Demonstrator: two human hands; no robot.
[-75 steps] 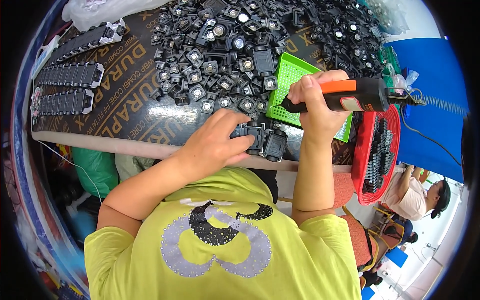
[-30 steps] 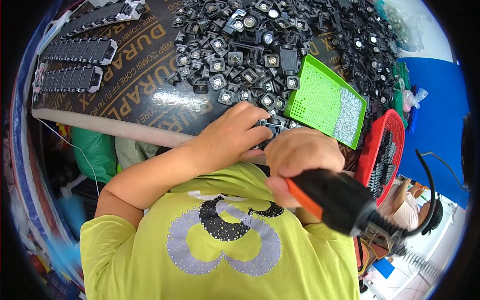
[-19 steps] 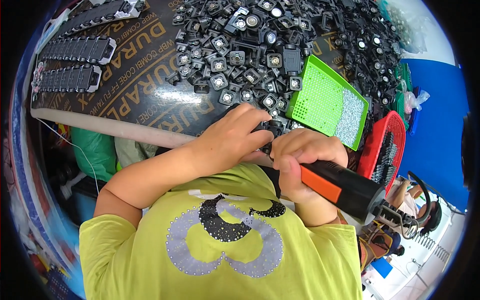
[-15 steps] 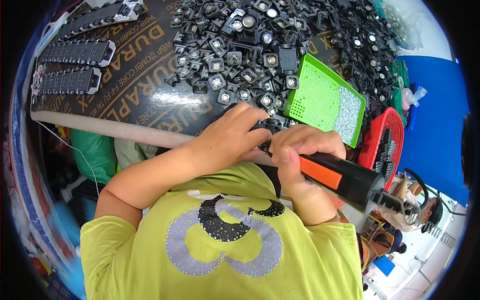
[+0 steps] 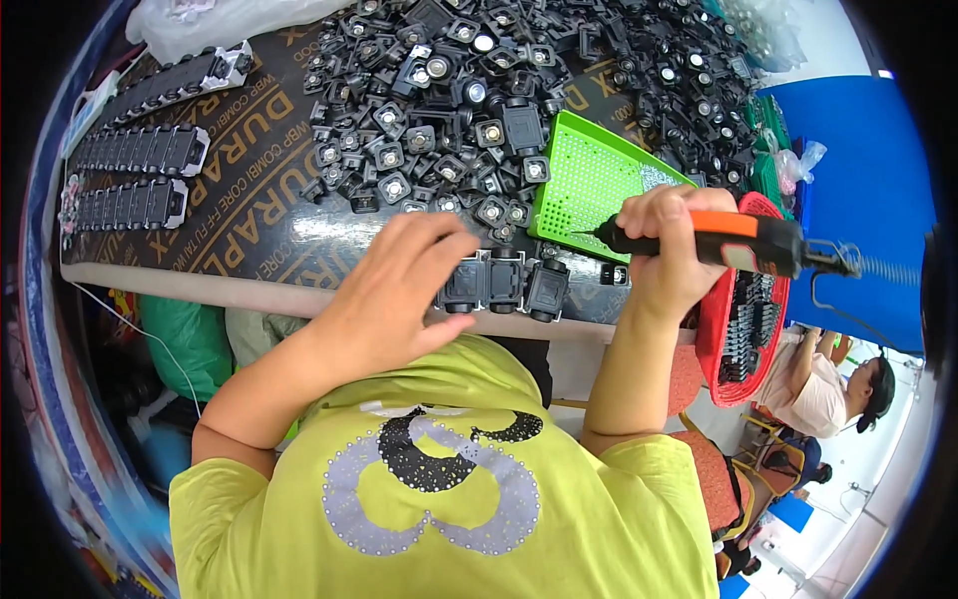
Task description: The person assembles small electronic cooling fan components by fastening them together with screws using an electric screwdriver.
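My right hand [image 5: 667, 232] is closed round a black electric screwdriver [image 5: 768, 245] with an orange panel. Its thin tip points left over the green perforated tray [image 5: 552, 185], where small silvery screws [image 5: 661, 178] lie toward the far right end. Along the table's near edge lies a short row of black plastic wheeled blocks [image 5: 504, 282]. Beside the left end of this row is my left hand [image 5: 394, 290], thumb and fingers apart, partly covering the end block; whether it touches that block I cannot tell.
A large heap of black parts [image 5: 439, 130] covers the far middle and right of the table. Several finished-looking chains of blocks [image 5: 140, 150] lie at the left. A red basket [image 5: 707, 344] with dark pieces hangs near the right edge. Another person [image 5: 818, 384] sits beyond at right.
My right hand has lifted the screwdriver off the blocks and carried it right, over the green tray. My left hand has moved left and opened, uncovering the row. The view has shifted slightly.
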